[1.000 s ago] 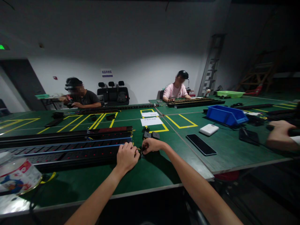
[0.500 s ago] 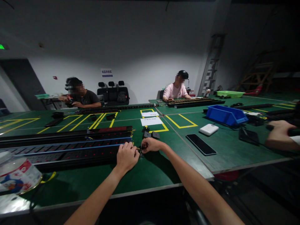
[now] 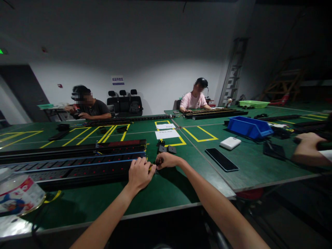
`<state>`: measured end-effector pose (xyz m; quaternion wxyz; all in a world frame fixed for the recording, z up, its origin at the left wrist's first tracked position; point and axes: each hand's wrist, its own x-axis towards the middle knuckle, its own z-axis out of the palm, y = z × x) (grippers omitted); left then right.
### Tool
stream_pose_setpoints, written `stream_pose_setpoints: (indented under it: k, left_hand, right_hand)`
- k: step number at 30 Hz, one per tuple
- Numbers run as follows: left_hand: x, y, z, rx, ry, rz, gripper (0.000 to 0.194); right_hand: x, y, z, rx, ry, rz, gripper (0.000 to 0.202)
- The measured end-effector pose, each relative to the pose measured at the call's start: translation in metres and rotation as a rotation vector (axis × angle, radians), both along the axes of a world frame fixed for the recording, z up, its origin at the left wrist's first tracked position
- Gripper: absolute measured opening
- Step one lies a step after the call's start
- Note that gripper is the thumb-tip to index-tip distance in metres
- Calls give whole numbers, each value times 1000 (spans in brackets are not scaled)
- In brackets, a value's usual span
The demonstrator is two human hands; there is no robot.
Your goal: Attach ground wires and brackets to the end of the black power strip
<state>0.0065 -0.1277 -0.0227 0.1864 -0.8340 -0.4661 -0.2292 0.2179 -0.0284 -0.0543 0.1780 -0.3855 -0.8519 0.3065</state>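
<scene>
My left hand (image 3: 140, 173) rests at the right end of a long black strip (image 3: 103, 169) with red dots, its fingers closed around something small with a bit of yellow showing. Close beside it, my right hand (image 3: 167, 160) pinches a small dark piece (image 3: 158, 162). The fingertips of both hands nearly meet, and what lies between them is too small to make out. Just beyond my right hand are small black blocks (image 3: 171, 149). Blue lines run along the black strips to the left.
A phone (image 3: 221, 159), a white box (image 3: 230, 143) and a blue bin (image 3: 249, 127) lie to the right. At the near left stands a jar (image 3: 22, 195). Two people sit across the green table (image 3: 181, 193); another person's arm (image 3: 308, 148) reaches in at the right.
The fingers of my left hand have shifted slightly, and more yellow shows between them. My right hand has barely moved.
</scene>
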Motion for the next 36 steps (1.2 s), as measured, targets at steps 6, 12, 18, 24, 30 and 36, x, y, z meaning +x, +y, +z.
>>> stream_pose_setpoints:
  k: [6, 12, 18, 24, 30, 36]
  left_hand:
    - [2, -1, 0, 3, -27, 6, 41]
    - [2, -1, -2, 17, -25, 10, 34]
    - [1, 0, -2, 10, -21, 1, 33]
    - [1, 0, -3, 6, -30, 1, 33]
    - [1, 0, -3, 16, 7, 15, 33]
    - [0, 0, -2, 16, 18, 14, 32]
  right_hand:
    - [0, 3, -2, 9, 14, 23, 38]
    - [0, 2, -1, -4, 14, 11, 38]
    - [1, -5, 5, -169, 57, -2, 32]
    - [1, -7, 6, -195, 62, -28, 31]
    - [1, -7, 6, -179, 56, -16, 30]
    - [1, -5, 4, -180, 65, -10, 31]
